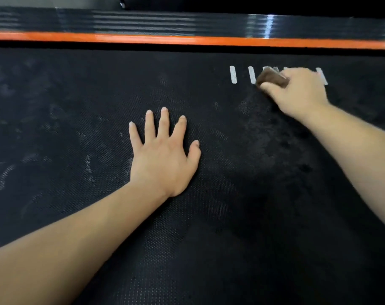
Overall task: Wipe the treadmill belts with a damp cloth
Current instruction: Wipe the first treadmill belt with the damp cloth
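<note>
The right hand (297, 93) grips the brown cloth (272, 77) in curled fingers at the far edge of the belt (77, 133); the left hand (163, 153) lies flat, fingers spread. Lean on it — pull overlapping strokes toward the dusty left side.

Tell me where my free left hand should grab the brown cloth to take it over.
Probably its bunched left end, from above and the left: that end of the cloth sticks out past the right hand, whose fingers cover the rest, and it lies pressed on the belt.
</note>
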Demonstrator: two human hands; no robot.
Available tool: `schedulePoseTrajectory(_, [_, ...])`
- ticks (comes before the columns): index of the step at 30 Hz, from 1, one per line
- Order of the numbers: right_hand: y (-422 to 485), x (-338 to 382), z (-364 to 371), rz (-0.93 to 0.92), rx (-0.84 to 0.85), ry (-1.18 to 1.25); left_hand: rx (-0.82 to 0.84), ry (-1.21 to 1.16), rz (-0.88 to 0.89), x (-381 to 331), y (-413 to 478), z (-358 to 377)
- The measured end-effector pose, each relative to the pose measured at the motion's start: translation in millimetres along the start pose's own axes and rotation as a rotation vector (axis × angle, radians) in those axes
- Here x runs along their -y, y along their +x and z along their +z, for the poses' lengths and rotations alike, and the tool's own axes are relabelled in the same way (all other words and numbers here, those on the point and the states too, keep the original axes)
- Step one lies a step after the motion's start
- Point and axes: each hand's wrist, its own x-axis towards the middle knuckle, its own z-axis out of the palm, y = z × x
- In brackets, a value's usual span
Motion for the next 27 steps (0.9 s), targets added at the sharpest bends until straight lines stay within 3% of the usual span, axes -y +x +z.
schedulePoseTrajectory(2, [-14, 10, 3, 0.019, -0.033, -0.005, -0.003, 0.004, 0.002, 0, 0, 0])
schedulePoseTrajectory(6, [-91, 46, 7, -0.265, 0.162, 0.108, -0.004, 0.01, -0.001, 0, 0, 0])
schedulePoseTrajectory(8, [-91, 36, 6, -0.306, 0.156, 0.071, -0.007, 0.001, 0.003, 0, 0, -1])
schedulePoseTrajectory(12, [-49, 6, 1, 0.026, -0.024, 0.033, -0.004, -0.002, 0.0, 1, 0, 0])
schedulePoseTrajectory(13, [-54, 10, 3, 0.032, -0.04, 0.021, -0.008, 0.002, 0.0, 1, 0, 1])
schedulePoseTrajectory(19, [-129, 37, -4, -0.342, 0.182, 0.109, -0.009, -0.003, 0.0, 1, 0, 0])
schedulePoseTrajectory(21, [-99, 13, -3, -0.261, 0.07, -0.004, -0.007, -0.002, 0.0, 1, 0, 0])
schedulePoseTrajectory(24, [-60, -10, -5, 0.076, -0.033, 0.012, -0.015, -0.001, -0.002, 0, -1, 0])
schedulePoseTrajectory(27, [-97, 20, 2, -0.052, 0.019, 0.022, -0.009, 0.004, -0.001, 0, 0, 0])
